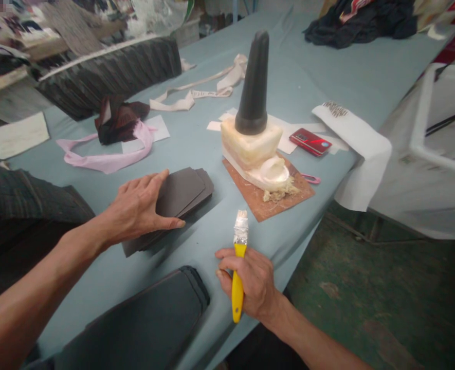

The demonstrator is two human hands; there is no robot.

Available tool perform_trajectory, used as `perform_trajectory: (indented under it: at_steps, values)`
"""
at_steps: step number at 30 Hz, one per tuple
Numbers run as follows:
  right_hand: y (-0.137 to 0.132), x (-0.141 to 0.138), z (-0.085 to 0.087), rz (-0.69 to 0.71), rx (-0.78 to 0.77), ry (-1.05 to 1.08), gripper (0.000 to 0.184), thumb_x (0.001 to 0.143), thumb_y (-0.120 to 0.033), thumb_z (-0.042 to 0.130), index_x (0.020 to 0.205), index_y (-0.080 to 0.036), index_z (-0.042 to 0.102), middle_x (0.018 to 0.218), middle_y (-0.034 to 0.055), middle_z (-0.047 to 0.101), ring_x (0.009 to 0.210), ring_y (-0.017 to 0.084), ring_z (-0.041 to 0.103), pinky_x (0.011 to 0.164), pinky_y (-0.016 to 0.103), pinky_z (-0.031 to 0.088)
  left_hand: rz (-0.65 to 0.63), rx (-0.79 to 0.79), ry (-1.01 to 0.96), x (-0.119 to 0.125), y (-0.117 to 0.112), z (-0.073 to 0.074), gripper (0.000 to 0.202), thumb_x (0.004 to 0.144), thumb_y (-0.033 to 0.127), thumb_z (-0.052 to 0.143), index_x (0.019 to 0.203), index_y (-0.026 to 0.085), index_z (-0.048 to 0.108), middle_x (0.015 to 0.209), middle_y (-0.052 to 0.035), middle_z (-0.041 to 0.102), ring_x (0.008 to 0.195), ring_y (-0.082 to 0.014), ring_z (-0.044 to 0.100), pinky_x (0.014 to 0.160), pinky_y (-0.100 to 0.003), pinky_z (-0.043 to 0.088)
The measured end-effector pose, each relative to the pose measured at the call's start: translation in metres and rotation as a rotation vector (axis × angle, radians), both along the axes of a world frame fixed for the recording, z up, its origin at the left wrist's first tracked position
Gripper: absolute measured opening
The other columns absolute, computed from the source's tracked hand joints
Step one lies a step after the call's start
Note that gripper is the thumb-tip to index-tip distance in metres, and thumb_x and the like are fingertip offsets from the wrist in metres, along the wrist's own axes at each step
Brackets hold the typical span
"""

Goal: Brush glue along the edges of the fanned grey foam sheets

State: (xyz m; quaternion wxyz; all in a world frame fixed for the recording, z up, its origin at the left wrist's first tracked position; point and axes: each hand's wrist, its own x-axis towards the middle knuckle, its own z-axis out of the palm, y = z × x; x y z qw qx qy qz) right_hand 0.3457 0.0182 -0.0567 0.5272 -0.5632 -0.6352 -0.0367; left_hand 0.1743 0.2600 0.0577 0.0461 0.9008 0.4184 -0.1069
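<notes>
My left hand [134, 205] lies across a stack of dark grey flat pieces [183, 192], fingers stretched out and thumb spread along the near side. A brush [238, 277] with a yellow handle is held in my right hand [256, 282], its bristles pointing away from me and coated white. Beyond the brush, a pale block-shaped container [250, 146] stands on a brown board [264, 210], with a tall black cone [253, 85] upright on top. White paste shows at the container's front opening, with crumbly yellowish residue below it.
Nearer me lies another dark stack [134, 324]; dark material [26, 221] is piled at the left. A long row of dark pieces [111, 77] stands behind. Pink cloth [107, 160], pale strips [196, 95] and a red phone [310, 142] lie on the table. A white-framed cart [423, 118] is beyond its right edge.
</notes>
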Motion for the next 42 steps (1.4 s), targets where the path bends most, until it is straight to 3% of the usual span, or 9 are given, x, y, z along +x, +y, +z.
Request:
perform_trajectory:
  at_steps: [7,12,17,20,26,36,42]
  values:
    - [-0.003,0.000,-0.002,0.019,-0.015,0.030,0.002,0.108,-0.025,0.061,0.106,-0.025,0.061,0.104,0.0055,0.087,0.082,0.020,0.083,0.075,0.033,0.064,-0.027,0.022,0.009,0.006,-0.002,0.005,0.134,0.069,0.083,0.075,0.175,0.016,0.028,0.170,-0.0255,0.049,0.156,-0.0547,0.046,0.130,-0.067,0.036]
    - [-0.001,0.008,0.015,0.045,-0.074,0.034,0.005,0.107,-0.023,0.063,0.112,-0.024,0.061,0.124,0.0138,0.086,0.094,0.023,0.086,0.082,0.035,0.069,-0.036,0.007,0.007,0.006,-0.004,0.005,0.131,0.071,0.080,0.076,0.175,0.015,0.030,0.173,-0.0252,0.046,0.156,-0.0540,0.046,0.131,-0.064,0.036]
    - [0.035,0.028,0.030,-0.059,-0.089,-0.107,0.009,0.107,-0.025,0.065,0.115,-0.024,0.062,0.135,0.0175,0.082,0.107,0.027,0.085,0.091,0.039,0.069,0.003,-0.026,0.021,0.004,-0.006,-0.001,0.130,0.072,0.080,0.073,0.176,0.016,0.029,0.177,-0.0243,0.040,0.156,-0.0542,0.045,0.130,-0.065,0.038]
    - [0.069,0.038,0.025,-0.112,-0.119,-0.150,0.012,0.105,-0.021,0.065,0.117,-0.021,0.063,0.136,0.0193,0.081,0.116,0.032,0.082,0.095,0.044,0.067,0.006,-0.027,0.027,0.005,-0.009,-0.001,0.130,0.072,0.079,0.073,0.176,0.014,0.028,0.177,-0.0252,0.039,0.157,-0.0531,0.044,0.129,-0.064,0.038]
    - [0.112,0.043,0.006,-0.098,-0.174,-0.175,0.017,0.105,-0.017,0.058,0.120,-0.023,0.062,0.136,0.0135,0.081,0.101,0.027,0.081,0.086,0.039,0.065,0.013,-0.035,0.046,0.001,-0.013,0.001,0.136,0.072,0.080,0.075,0.176,0.010,0.023,0.179,-0.0275,0.036,0.161,-0.0526,0.040,0.131,-0.063,0.036]
    - [0.113,0.042,0.000,-0.105,-0.095,-0.193,0.012,0.107,-0.020,0.055,0.118,-0.023,0.060,0.138,0.0137,0.081,0.097,0.027,0.082,0.082,0.039,0.065,-0.028,-0.039,0.015,-0.001,-0.009,-0.003,0.134,0.073,0.083,0.077,0.177,0.017,0.025,0.180,-0.0240,0.037,0.162,-0.0502,0.040,0.132,-0.058,0.035]
    - [0.114,0.042,0.000,-0.096,-0.133,-0.202,0.012,0.107,-0.024,0.058,0.119,-0.024,0.059,0.140,0.0135,0.080,0.105,0.027,0.081,0.088,0.039,0.067,-0.066,-0.059,-0.017,0.003,-0.003,-0.007,0.132,0.073,0.083,0.076,0.176,0.019,0.026,0.179,-0.0219,0.039,0.163,-0.0482,0.040,0.133,-0.057,0.034]
